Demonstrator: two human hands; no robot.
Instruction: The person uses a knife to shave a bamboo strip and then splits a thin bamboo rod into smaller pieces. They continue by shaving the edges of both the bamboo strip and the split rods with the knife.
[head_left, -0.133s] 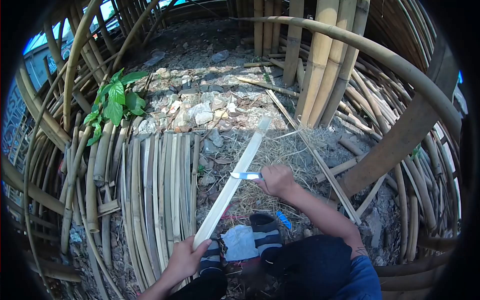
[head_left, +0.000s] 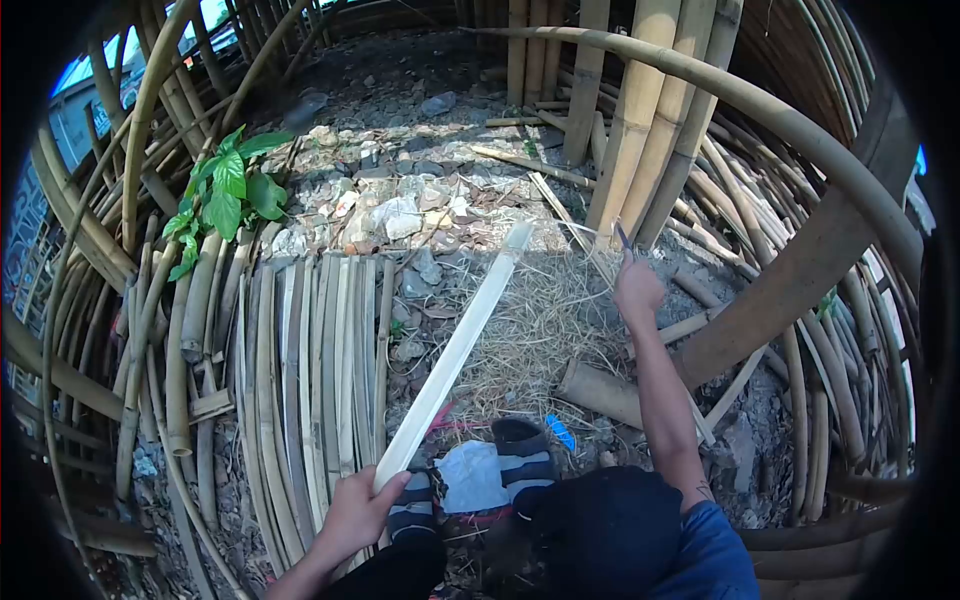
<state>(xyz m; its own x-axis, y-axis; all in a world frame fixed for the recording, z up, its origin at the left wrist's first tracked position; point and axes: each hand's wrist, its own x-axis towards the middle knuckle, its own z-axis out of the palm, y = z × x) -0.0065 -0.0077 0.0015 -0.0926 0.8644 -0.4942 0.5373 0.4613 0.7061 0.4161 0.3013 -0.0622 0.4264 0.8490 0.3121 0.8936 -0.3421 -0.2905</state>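
Bamboo strip (head_left: 445, 375) in our grip slants forward and to the right from our left hand (head_left: 355, 508), its pale face up and its far end out over the straw and stones; whether that end touches the ground we cannot tell. Our left hand is closed round the near end, thumb along the upper side, probably because holding it there steadies the piece while leaving nearly its whole length exposed. Our right hand (head_left: 638, 290) is closed round a knife (head_left: 624, 240), reaching forward and well apart from the strip, with the blade pointing away from us; we judge that this keeps the edge clear of our left hand. Just left of the strip, beyond our left hand, many split lengths (head_left: 330, 380) lie side by side, all running roughly the same way, which seems to keep them ordered and within reach. Dry straw-like shavings (head_left: 520, 350) spread between our two hands. As for containers, we can make out none for certain: to the right of our left hand, between our shoes, lies a crumpled whitish sheet or bag (head_left: 473, 478), and we cannot tell if it holds anything. Nearer to us than our right hand rests a bamboo section (head_left: 600, 393), its inside too dark to read.
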